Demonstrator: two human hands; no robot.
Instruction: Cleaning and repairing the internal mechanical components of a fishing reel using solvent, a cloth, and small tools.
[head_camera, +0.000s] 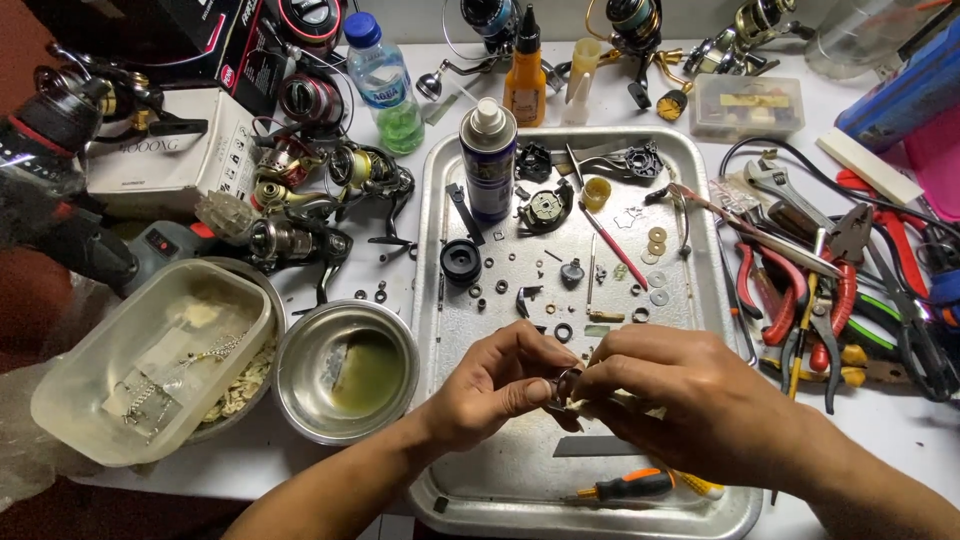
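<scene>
Two hands, left hand (497, 385) and right hand (672, 385), pinch a small metal ring (563, 383) above the tray (700, 505); slipping, it could vanish among loose washers (657, 270).

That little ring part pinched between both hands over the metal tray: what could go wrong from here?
1. The small ring part is pinched only by the fingertips of the left hand and right hand; if it slips, it may get lost among the loose washers scattered on the metal tray.
2. The steel bowl of greenish liquid sits just beside the left forearm; a nudge might spill it.
3. The upright spray can could topple onto the sorted pieces.
</scene>
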